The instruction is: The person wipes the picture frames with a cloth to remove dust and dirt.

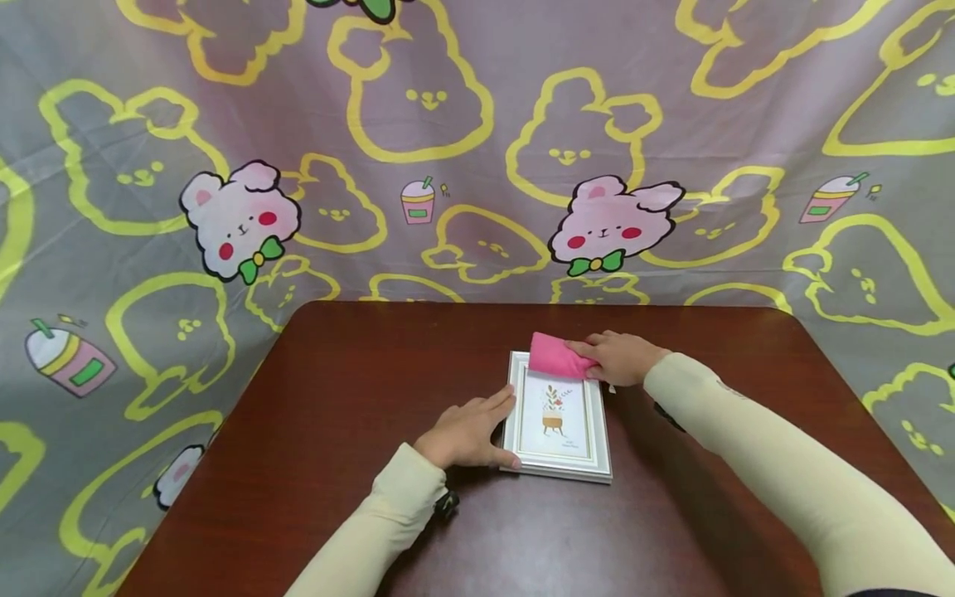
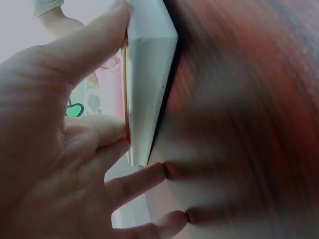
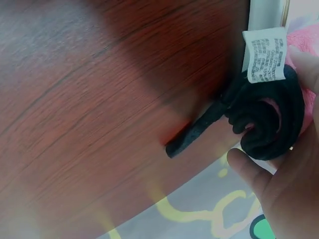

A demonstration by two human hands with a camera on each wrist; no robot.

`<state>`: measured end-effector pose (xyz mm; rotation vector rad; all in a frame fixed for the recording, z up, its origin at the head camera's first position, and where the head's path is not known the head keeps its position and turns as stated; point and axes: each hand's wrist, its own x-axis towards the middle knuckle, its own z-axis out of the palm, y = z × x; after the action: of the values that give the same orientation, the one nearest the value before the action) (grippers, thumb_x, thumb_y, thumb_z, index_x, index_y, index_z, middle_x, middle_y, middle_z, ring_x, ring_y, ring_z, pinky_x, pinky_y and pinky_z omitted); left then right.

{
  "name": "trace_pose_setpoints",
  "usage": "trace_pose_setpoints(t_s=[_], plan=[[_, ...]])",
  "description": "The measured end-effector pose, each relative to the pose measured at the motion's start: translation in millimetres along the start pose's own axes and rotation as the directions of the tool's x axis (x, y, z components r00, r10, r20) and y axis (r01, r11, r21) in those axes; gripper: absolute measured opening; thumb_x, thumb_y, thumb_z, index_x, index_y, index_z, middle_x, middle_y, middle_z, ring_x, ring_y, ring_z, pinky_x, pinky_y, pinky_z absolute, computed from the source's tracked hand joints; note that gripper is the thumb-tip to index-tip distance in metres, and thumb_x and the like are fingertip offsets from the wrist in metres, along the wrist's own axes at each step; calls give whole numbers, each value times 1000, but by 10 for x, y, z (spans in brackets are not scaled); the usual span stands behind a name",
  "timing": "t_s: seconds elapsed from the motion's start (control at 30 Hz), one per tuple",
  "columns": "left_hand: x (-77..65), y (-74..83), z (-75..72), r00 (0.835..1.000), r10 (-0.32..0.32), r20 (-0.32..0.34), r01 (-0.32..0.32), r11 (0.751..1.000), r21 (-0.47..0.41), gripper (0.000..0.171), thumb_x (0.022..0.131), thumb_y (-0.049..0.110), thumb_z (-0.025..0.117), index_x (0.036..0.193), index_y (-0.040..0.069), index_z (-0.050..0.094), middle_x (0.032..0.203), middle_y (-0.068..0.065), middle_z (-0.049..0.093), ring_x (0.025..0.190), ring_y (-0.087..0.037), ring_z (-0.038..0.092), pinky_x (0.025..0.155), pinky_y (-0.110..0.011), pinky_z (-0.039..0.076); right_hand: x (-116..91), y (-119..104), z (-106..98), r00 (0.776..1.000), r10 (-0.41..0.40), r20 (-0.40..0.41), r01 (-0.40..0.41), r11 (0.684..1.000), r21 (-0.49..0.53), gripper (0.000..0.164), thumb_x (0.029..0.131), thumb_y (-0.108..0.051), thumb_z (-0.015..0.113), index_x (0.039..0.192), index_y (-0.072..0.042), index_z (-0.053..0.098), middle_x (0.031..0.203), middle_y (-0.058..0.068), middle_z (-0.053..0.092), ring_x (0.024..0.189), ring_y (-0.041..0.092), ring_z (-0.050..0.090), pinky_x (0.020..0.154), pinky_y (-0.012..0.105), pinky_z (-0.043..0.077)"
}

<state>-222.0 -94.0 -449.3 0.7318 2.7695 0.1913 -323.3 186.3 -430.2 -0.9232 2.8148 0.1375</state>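
A white picture frame (image 1: 559,444) lies face up on the table, its print showing a plant in a brown pot on legs. My left hand (image 1: 466,431) spreads along the frame's left side. In the left wrist view, the thumb and some fingers touch the frame's edge (image 2: 149,74), while two other fingertips meet the tabletop. At the frame's far end, my right hand (image 1: 622,358) grips a folded pink cloth (image 1: 555,356) against the front. The right wrist view shows a dark rolled part (image 3: 259,119) with a white label (image 3: 265,55) beside that hand.
The dark reddish-brown table (image 1: 358,373) has a glossy top. Behind it and at both sides hangs a grey curtain (image 1: 462,182) with yellow bear outlines, pink bear heads and drink cups.
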Motion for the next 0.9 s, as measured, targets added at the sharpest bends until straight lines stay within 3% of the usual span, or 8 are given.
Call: trace_pose_setpoints(t_s=[0.57,0.9], plan=[[50,40,-28,1000,6,13,-6,1000,17,100,69,70,59,147,23,19,155,12,9,135,-22,34,95,-48,40,220,-226,-111,999,-22,-33,19,996,-83,57,90,-32,55,142,-21,34,125,15,54,112,33,49,95,47,42],[-12,37,-34,1000,-3,19,3,1000,0,99,69,67,62,147,23,20,155,10,12,133,-24,36,96,-48,39,444,-559,-157,1000,-16,-24,13,995,-96,58,91,-33,53,144,-25,30,131,13,52,119,32,48,97,45,42]])
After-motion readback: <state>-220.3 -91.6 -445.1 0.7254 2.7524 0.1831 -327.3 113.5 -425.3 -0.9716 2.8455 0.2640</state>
